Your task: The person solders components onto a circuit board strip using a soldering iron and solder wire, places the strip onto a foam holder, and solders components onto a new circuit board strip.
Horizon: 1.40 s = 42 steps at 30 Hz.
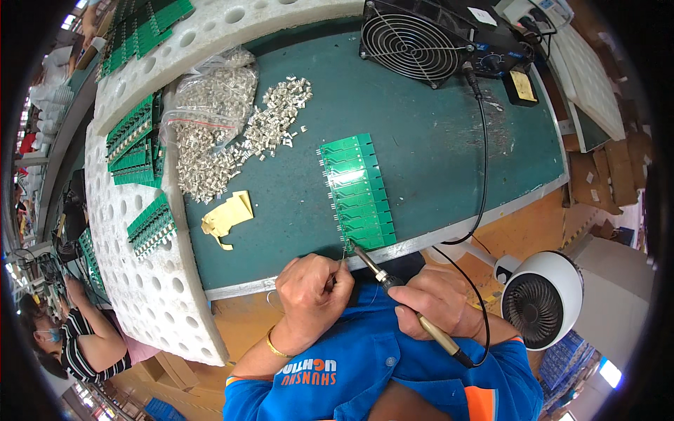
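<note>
A green circuit board panel lies on the dark green work mat, with a row of small white connectors and pins along its left edge. My right hand is closed around a soldering iron, whose tip meets the panel's near left corner. Pinched in my left hand is a thin solder wire, its end at the same corner beside the iron tip. The exact contact there is too small to make out.
Loose white connectors spill by a plastic bag. Yellow paper lies nearer. White foam trays with board panels stand left. A black fan unit sits far right; the iron's cable crosses the mat. A person sits left.
</note>
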Available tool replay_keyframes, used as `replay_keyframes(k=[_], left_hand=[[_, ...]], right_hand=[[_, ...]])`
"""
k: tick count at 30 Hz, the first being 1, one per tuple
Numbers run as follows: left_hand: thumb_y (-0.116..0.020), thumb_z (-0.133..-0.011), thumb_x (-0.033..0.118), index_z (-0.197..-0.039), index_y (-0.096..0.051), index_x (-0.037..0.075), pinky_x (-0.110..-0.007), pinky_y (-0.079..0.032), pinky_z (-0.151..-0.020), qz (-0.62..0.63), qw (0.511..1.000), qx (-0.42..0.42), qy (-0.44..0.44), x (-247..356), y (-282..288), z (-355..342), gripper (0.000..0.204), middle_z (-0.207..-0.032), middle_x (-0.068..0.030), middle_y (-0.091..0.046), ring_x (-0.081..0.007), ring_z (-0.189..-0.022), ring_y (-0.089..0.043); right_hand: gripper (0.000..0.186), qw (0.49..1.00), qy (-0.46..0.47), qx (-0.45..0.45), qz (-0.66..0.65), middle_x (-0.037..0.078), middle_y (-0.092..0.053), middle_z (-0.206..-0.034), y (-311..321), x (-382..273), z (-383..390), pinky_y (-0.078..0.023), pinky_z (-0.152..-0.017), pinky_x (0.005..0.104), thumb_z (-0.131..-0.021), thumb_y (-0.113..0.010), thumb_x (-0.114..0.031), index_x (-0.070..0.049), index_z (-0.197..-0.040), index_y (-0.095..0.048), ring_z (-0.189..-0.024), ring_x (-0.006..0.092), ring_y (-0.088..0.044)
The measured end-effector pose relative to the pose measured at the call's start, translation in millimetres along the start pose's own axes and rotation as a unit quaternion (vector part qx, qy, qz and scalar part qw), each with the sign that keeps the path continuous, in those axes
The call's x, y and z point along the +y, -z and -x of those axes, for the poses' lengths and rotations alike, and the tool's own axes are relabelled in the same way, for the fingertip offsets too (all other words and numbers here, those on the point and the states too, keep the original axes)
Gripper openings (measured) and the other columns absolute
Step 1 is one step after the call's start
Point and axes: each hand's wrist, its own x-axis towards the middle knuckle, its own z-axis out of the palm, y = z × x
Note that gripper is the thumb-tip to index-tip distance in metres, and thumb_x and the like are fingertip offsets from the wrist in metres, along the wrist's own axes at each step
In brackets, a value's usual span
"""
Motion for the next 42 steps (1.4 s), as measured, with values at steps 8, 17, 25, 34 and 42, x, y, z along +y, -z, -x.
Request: replay_keyframes(k=[8, 17, 25, 34, 42], left_hand=[[-0.072, -0.069, -0.004, -0.067, -0.057, 0.006, -0.031, -0.039, -0.046, -0.002, 1.000, -0.003, -0.005, -0.7, 0.4, -1.0, 0.017, -0.052, -0.0044, -0.049, -0.0178, -0.046, -0.049], [-0.073, -0.070, -0.002, -0.067, -0.057, 0.006, -0.031, -0.038, -0.045, 0.002, 1.000, -0.009, 0.000, -1.2, -0.2, -1.7, 0.018, -0.052, -0.0042, -0.049, -0.0177, -0.046, -0.049], [-0.073, -0.070, -0.003, -0.068, -0.057, 0.006, -0.031, -0.037, -0.045, 0.009, 1.000, -0.006, -0.004, -4.2, -1.9, -2.1, 0.018, -0.053, -0.0042, -0.048, -0.0170, -0.046, -0.048], [-0.073, -0.070, -0.003, -0.067, -0.057, 0.006, -0.031, -0.037, -0.045, 0.003, 1.000, -0.003, -0.009, -4.2, -2.5, -2.5, 0.019, -0.052, -0.0039, -0.048, -0.0174, -0.045, -0.048], [-0.074, -0.070, -0.002, -0.067, -0.057, 0.006, -0.031, -0.037, -0.045, 0.003, 1.000, -0.005, -0.012, -2.7, -2.2, -4.1, 0.019, -0.053, -0.0035, -0.048, -0.0178, -0.045, -0.048]], right_hand=[[0.035, 1.000, 0.001, 0.002, 0.004, 0.004, -0.055, -0.067, -1.0, 1.1, -2.0, -0.045, -0.047, 0.0311, -0.070, -0.074, -0.006, -0.002, -0.104, -0.065, -0.053, 0.0191, -0.056], [0.035, 1.000, 0.016, -0.014, 0.013, 0.004, -0.052, -0.067, -1.7, -1.0, -1.3, -0.043, -0.046, 0.0305, -0.070, -0.076, -0.009, -0.002, -0.103, -0.065, -0.051, 0.0188, -0.053], [0.035, 1.000, 0.016, -0.013, 0.008, 0.004, -0.053, -0.067, -2.6, -1.6, -0.4, -0.043, -0.045, 0.0301, -0.071, -0.076, -0.010, -0.002, -0.103, -0.065, -0.050, 0.0184, -0.053], [0.035, 1.000, 0.014, -0.011, 0.015, 0.004, -0.053, -0.067, -2.6, -2.6, -1.7, -0.044, -0.045, 0.0301, -0.070, -0.076, -0.010, -0.002, -0.102, -0.065, -0.050, 0.0185, -0.053], [0.035, 1.000, 0.017, -0.014, 0.017, 0.004, -0.052, -0.067, -4.2, -2.0, 0.4, -0.044, -0.045, 0.0298, -0.070, -0.076, -0.010, -0.002, -0.102, -0.065, -0.051, 0.0182, -0.053]])
